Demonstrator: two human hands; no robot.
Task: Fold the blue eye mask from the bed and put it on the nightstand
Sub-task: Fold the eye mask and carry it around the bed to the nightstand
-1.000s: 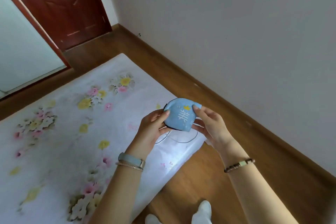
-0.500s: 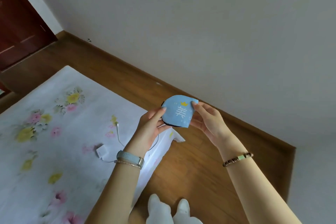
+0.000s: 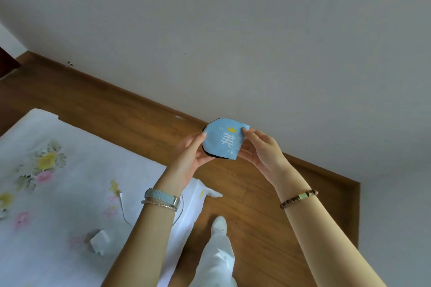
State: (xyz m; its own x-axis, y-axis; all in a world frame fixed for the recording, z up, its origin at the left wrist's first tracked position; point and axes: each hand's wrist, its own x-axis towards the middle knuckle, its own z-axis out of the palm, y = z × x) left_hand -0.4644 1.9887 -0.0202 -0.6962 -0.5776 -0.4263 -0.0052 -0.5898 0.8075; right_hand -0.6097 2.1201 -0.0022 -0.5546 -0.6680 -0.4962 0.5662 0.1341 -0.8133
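1. The pale wall is filling the upper half of the view, meeting the wooden floor along a brown skirting board.
2. The bed, covered in a white sheet with yellow and pink flowers, is taking up the lower left; its corner is ending just beside the person's white trouser leg and white shoe.
3. Both forearms are reaching forward from the bottom edge, meeting above the floor just past the bed corner.
4. The left hand, with a light blue band and thin bracelets at the wrist, is gripping the left edge of the blue eye mask, thumb on the front.
5. The right hand, wearing a brown beaded bracelet, is pinching the mask's right edge, thumb on the upper corner.
6. The mask is being held in the air, folded in half, its blue face with white lettering and a small yellow crown turned to the camera and a dark lining showing along its left and lower edge.
7. A white charger block is lying on the sheet, and near it a thin white cable is trailing across the bed.
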